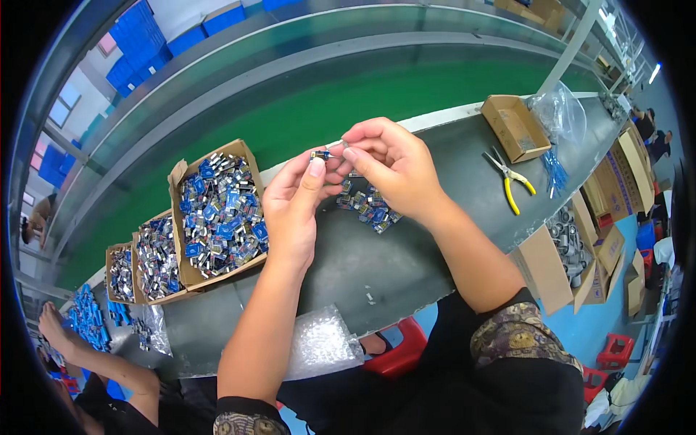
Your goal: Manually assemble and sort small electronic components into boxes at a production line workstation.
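Note:
My left hand (291,214) pinches a small circuit board (320,154) between thumb and fingers, above the dark work table (341,268). Close beside it, my right hand (402,170) has thumb and forefinger closed around a thin, pale piece (344,143) too small to name. The two hands' fingertips nearly meet, so part of the board is hidden. Under my right hand lies a loose pile of similar small boards (375,210) with blue and metal parts. Left of my left hand stands a cardboard box (226,271) heaped with more of these boards.
Yellow-handled pliers (512,190), a shallow carton (535,153) and blue wire-like strips (554,174) lie right. Bubble wrap (322,344) rests at the near edge. Left are smaller filled boxes, blue cylinders (88,319) and another person's hand (56,328). A green conveyor belt (312,98) runs behind.

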Available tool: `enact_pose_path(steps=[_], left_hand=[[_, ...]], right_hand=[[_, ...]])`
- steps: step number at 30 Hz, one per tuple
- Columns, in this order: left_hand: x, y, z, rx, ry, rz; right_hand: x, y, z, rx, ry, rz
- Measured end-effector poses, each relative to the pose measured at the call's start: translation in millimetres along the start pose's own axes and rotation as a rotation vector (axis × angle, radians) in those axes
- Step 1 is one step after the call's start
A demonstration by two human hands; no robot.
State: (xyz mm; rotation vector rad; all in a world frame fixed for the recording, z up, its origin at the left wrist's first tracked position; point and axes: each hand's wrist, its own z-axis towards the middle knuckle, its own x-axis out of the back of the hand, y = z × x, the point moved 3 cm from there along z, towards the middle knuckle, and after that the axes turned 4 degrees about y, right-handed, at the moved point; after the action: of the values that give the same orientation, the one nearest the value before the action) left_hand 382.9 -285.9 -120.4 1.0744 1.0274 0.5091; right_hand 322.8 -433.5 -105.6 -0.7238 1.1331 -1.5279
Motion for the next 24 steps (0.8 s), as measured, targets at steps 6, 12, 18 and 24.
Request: enact_pose_path(steps=[6, 12, 18, 24], left_hand=[[10, 3, 3, 0.024, -0.040, -0.008], [7, -6, 4, -0.048, -0.088, 0.080], [-1, -19, 8, -0.016, -0.109, 0.003], [18, -2, 10, 0.088, -0.036, -0.189]], right_hand=[[-10, -5, 0, 0.042, 0.079, -0.103], [-9, 6, 1, 0.038, 0.104, -0.164], [5, -4, 0, 0.029, 0.189, -0.217], [-20, 12, 17, 0.073, 0.126, -0.317]])
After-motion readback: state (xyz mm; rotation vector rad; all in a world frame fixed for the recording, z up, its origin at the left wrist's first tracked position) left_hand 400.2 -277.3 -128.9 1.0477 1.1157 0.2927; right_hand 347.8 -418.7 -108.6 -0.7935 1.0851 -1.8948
